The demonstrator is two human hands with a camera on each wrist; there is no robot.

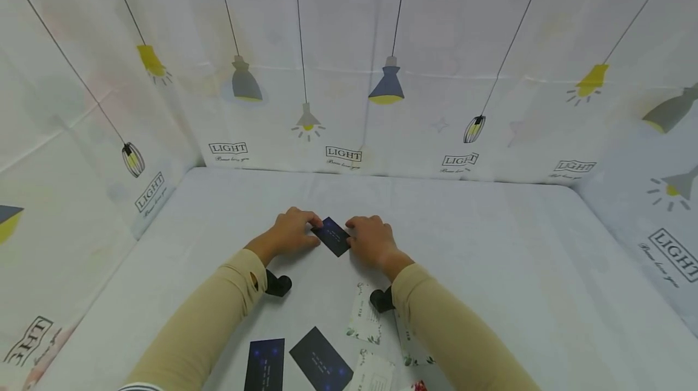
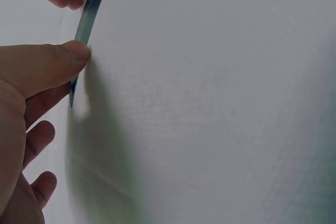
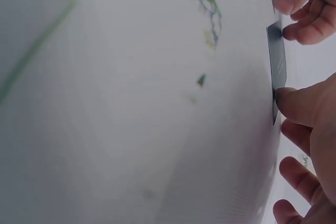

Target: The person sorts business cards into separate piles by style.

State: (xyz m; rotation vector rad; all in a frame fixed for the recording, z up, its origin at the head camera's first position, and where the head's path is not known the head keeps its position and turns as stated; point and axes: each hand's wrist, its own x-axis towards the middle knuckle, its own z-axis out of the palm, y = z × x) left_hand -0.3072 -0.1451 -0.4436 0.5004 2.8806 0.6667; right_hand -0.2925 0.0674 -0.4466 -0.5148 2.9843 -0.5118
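Observation:
A dark navy business card (image 1: 331,237) with small pale print is held flat-side up, turned at an angle, between both hands over the white table. My left hand (image 1: 294,230) pinches its left corner; in the left wrist view the thumb (image 2: 79,52) lies on its face with the index finger behind. At the opposite corner my right hand (image 1: 373,239) pinches it too, its thumb (image 3: 294,100) pressed on the card in the right wrist view. The other fingers of both hands are loosely bent.
Nearer the body lie two more dark cards (image 1: 265,364) and several white cards (image 1: 365,315) with green leaf print, partly under the right forearm. A bit of red print (image 1: 418,386) shows at the bottom edge. Lamp-patterned cloth (image 1: 338,33) walls surround the white table (image 1: 491,245).

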